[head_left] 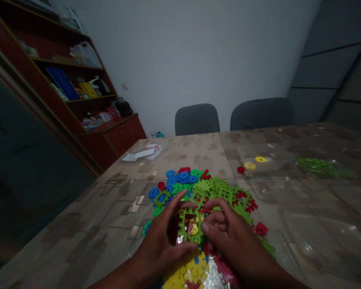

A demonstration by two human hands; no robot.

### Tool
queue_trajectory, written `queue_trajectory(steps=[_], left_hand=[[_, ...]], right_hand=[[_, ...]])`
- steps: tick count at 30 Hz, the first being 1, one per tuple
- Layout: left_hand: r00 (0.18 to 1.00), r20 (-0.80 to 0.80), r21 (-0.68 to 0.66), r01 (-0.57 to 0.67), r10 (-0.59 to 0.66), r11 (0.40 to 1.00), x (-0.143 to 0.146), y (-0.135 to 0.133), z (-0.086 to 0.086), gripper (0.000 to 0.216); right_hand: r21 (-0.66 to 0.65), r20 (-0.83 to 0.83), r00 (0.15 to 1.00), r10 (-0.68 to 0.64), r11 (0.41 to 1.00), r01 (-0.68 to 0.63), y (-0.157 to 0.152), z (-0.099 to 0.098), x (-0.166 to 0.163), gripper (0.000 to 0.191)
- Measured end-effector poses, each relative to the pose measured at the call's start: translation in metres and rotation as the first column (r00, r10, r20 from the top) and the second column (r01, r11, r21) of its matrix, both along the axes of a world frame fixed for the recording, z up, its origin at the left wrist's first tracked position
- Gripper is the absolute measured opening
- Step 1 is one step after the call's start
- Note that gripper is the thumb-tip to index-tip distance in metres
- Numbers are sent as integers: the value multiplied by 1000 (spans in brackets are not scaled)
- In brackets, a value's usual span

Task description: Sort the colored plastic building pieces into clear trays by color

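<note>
A light-green square building piece (183, 226) with notched edges and an open middle is between my hands, above a heap of loose plastic pieces. My left hand (161, 237) curves around its left side, fingers at the top edge and thumb along the bottom edge. At its right edge, my right hand (228, 233) pinches the piece between thumb and bent fingers. Yellow pieces (180, 273) lie below my hands, next to shiny clear packaging (213, 275). Beyond them are green pieces (222, 188) and blue flower-shaped pieces (183, 177).
To the right stand clear plastic trays (327, 228); one holds bright green pieces (315, 165), another yellow pieces (261, 159). A red piece (241, 169) lies beside them. White papers (142, 154) rest at the table's far left. Two grey chairs (197, 119) stand behind the table.
</note>
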State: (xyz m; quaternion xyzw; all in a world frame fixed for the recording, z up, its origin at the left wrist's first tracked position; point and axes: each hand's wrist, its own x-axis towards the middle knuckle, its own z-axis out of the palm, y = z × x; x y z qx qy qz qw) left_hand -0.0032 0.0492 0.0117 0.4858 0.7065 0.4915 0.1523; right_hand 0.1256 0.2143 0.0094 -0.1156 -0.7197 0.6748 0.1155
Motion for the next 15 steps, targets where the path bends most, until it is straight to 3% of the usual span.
queue_trajectory(steps=[3, 5, 7, 9, 10, 12, 15], left_hand=[[989, -111, 18, 95, -93, 995, 5, 1, -3, 92], [973, -188, -25, 133, -135, 991, 5, 0, 0, 97], [948, -265, -96, 154, -175, 983, 0, -3, 5, 93], [921, -330, -172, 157, -207, 973, -8, -7, 10, 73], [911, -351, -202, 152, -216, 968, -12, -9, 12, 64], [900, -368, -255, 142, -232, 957, -21, -12, 14, 58], [885, -365, -339, 164, -290, 926, -29, -15, 14, 59]], right_hand=[[-51, -10, 1000, -2, 999, 2, -3, 0, -1, 23], [3, -17, 1000, -6, 1000, 6, 1, 9, 2, 20], [161, -35, 998, -44, 986, 49, 16, 25, 11, 20], [391, -84, 983, -163, 902, 183, 46, 44, 26, 24], [503, -128, 958, -256, 816, 285, 65, 53, 34, 27], [687, -262, 869, -419, 551, 473, 113, 68, 53, 36], [812, -345, 682, -645, 160, 562, 193, 77, 79, 52]])
